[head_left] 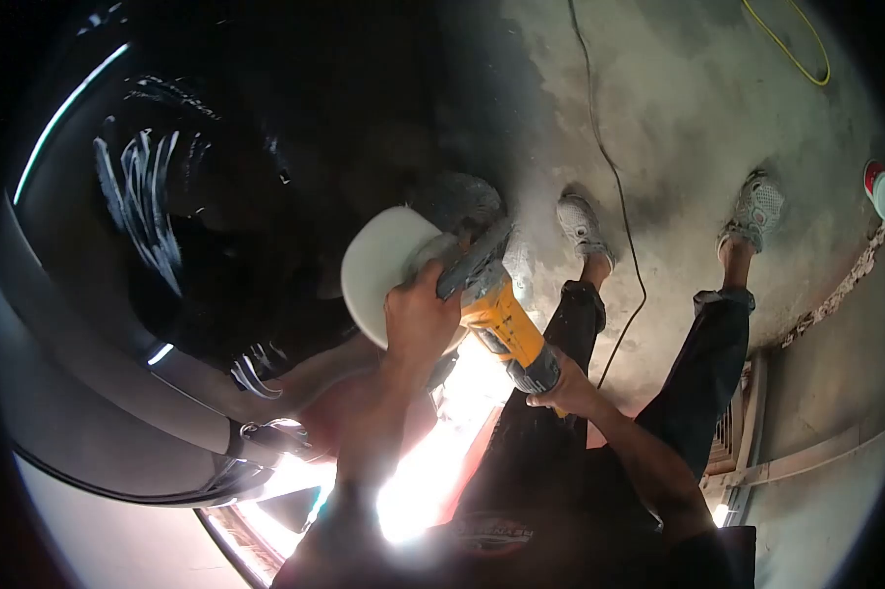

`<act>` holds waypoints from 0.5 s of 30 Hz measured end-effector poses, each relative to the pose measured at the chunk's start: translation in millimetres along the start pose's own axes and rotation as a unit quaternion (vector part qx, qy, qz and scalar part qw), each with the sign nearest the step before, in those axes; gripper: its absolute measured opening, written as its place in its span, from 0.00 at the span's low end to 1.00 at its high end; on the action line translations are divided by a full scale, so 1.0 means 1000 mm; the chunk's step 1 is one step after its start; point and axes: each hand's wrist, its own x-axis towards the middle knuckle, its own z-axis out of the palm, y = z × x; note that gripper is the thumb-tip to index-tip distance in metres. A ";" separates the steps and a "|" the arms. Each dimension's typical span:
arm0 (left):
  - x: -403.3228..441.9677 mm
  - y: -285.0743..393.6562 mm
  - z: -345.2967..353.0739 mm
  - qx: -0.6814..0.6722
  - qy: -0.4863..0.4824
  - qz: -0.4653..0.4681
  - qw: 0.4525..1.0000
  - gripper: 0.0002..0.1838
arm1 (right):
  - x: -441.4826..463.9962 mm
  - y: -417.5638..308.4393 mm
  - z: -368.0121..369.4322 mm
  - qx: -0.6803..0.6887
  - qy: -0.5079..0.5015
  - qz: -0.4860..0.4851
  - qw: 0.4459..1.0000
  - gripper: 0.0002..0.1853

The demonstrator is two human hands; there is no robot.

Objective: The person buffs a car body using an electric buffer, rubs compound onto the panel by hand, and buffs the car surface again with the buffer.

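Note:
My left hand (421, 319) is wrapped round the front of a yellow and black polisher (509, 322), beside its head. My right hand (567, 385) holds the rear end of the tool's body. A round white pad (383, 270) on the polisher is tilted and lies close to the glossy black car panel (246, 236); whether it touches cannot be made out. Whitish smears (143, 206) streak the panel to the left of the pad.
A dark cable (614, 177) runs across the concrete floor (678, 118) between my shoes. At the upper right lies a yellow hose or cord (827, 77). A red and white tub (884, 194) stands by the wall. Bright glare shows below the polisher.

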 end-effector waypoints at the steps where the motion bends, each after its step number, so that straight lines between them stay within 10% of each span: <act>1: -0.003 -0.001 0.004 -0.002 0.000 -0.004 1.000 0.14 | 0.000 0.006 -0.001 -0.012 0.003 0.000 1.000 0.46; 15: 0.088 0.008 0.073 0.063 -0.031 0.047 0.996 0.14 | 0.069 0.016 -0.039 0.154 -0.014 0.046 0.987 0.31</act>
